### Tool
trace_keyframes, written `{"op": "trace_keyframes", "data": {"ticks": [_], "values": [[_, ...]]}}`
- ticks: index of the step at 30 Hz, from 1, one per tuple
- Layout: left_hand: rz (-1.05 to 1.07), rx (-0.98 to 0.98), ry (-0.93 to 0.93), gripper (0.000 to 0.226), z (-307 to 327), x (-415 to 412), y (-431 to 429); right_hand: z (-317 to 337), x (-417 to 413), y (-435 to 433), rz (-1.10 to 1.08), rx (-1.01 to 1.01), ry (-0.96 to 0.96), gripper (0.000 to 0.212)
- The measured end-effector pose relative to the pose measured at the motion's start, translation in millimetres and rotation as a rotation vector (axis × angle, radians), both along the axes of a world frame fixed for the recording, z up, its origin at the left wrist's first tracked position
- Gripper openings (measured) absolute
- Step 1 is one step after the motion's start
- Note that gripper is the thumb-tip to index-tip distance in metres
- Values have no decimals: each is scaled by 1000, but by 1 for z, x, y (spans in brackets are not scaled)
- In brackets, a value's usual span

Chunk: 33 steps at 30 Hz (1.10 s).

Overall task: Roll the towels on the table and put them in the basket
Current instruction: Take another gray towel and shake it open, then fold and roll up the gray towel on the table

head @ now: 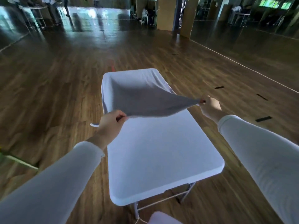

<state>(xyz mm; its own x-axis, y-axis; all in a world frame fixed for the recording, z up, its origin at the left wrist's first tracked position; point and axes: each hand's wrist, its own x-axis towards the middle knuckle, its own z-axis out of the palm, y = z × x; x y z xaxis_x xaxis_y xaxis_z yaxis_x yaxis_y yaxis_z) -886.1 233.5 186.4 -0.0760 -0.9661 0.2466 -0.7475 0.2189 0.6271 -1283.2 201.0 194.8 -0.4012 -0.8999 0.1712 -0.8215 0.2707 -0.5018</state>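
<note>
Towel (pixel 145 97) is held up over the far half of the worktop (pixel 161 159), and its far part seems to rest on the far end. The left grip (pixel 111 122) pinches one near corner above the worktop's left edge. The right grip (pixel 208 105) pinches the other just past the right edge. Both are closed on cloth between thumb and fingers.

The main risk, as I judge it, is a crooked lay-down. The right corner is farther out, so the cloth could land askew, hang over an edge and roll into a cone. If a corner slipped, the cloth would fold over on itself.

It looks pale grey, thin and soft, sagging into a shallow hollow between the two corners. I cannot make out a basket.
</note>
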Motion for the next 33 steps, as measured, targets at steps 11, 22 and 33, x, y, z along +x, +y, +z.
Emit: {"op": "trace_keyframes", "data": {"ticks": [11,22,33], "values": [[244,153,-148,7,-88,-44,74,-108,-67,57,260,129,18,18],[356,358,-398,9,-159,-76,117,-174,-100,110,364,286,54,24],[220,495,-593,13,-198,-78,148,-208,-96,142,392,486,218,14]]}}
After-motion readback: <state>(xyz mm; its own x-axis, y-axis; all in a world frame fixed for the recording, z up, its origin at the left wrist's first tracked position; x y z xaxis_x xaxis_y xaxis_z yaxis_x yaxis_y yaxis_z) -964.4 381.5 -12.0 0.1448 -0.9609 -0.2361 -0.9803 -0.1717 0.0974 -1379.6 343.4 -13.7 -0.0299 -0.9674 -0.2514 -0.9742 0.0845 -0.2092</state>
